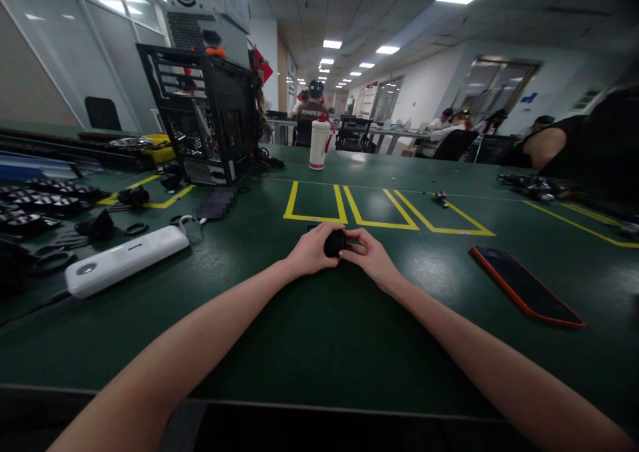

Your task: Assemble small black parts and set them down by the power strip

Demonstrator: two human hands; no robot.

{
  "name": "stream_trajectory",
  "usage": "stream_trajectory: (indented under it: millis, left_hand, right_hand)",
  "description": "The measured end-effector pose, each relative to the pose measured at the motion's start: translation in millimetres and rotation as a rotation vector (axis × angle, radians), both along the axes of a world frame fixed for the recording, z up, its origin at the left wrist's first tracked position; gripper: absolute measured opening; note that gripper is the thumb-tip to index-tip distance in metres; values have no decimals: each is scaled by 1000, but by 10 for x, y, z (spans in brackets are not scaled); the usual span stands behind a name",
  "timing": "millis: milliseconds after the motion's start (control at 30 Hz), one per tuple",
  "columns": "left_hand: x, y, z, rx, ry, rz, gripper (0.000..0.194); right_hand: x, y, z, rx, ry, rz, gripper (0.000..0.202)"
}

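Both hands meet around a small round black part [335,243] over the green table [279,339], just in front of the yellow tape outlines [314,219]. My left hand [314,249] wraps the part from its left side, thumb below and fingers above. From the right, my right hand [368,253] pinches the part's edge between thumb and fingers. The part's exact kind cannot be made out, since the fingers cover much of it.
A white power bank-like device [127,259] with a cable lies left, near scattered black parts [94,226]. Behind it stands an open black computer case [210,119]. A white tumbler [319,144] stands at the back, an orange-edged phone [524,284] lies right. People sit farther off.
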State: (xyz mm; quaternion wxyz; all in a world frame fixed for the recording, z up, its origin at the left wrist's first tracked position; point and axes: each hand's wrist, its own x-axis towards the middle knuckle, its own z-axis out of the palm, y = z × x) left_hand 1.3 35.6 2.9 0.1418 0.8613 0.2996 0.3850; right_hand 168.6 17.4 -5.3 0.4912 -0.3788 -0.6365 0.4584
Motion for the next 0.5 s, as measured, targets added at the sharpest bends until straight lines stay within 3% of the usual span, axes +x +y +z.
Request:
stream_trajectory:
  millis: [167, 333, 500]
  left_hand:
    - [-2, -2, 6, -8, -2, -2, 60]
    - [-8, -1, 4, -9, -3, -6, 61]
    - [-6, -4, -2, 2, 2, -3, 60]
  right_hand:
    - [-16, 23, 12, 14, 34, -33, 25]
    - [0, 26, 32, -50, -12, -16, 35]
    - [1, -26, 28, -6, 19, 23, 36]
